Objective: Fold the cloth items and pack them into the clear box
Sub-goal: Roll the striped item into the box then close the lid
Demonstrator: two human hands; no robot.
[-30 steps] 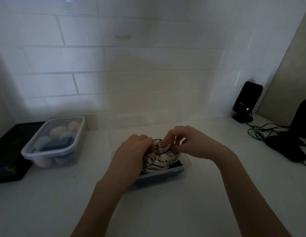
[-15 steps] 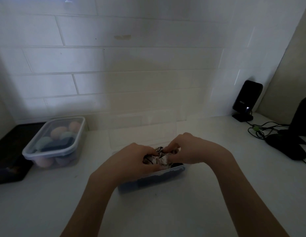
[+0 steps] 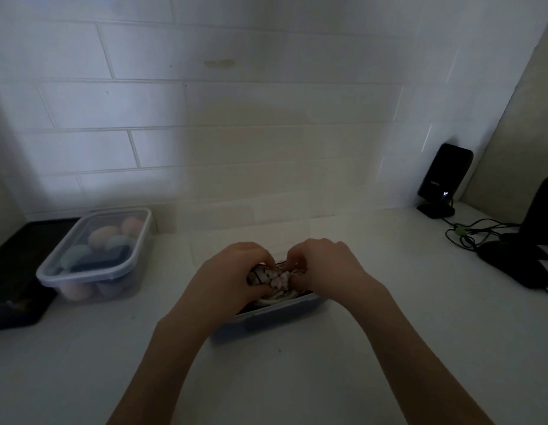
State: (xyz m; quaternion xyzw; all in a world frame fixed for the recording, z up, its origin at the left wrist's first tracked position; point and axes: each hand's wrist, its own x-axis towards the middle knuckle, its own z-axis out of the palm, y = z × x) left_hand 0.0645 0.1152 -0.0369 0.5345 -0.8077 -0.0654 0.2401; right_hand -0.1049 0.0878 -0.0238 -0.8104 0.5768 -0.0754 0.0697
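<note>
A small clear box point(image 3: 275, 314) with a bluish rim sits on the white counter in front of me. A bunched white cloth with thin dark stripes point(image 3: 271, 277) lies in it, over something dark. My left hand point(image 3: 232, 280) grips the cloth from the left. My right hand point(image 3: 324, 268) pinches it from the right, fingers curled down into the box. Both hands hide most of the cloth and the box's inside.
A lidded clear container point(image 3: 98, 256) with pastel rolled items stands at the left, beside a dark tray point(image 3: 15, 271). At the right are a black speaker point(image 3: 444, 179), tangled cables point(image 3: 469, 234) and dark objects point(image 3: 518, 265). A tiled wall point(image 3: 235, 118) rises behind the counter.
Both hands have come closer together and lower over the box, pressing the striped cloth down into it. Less of the cloth shows now.
</note>
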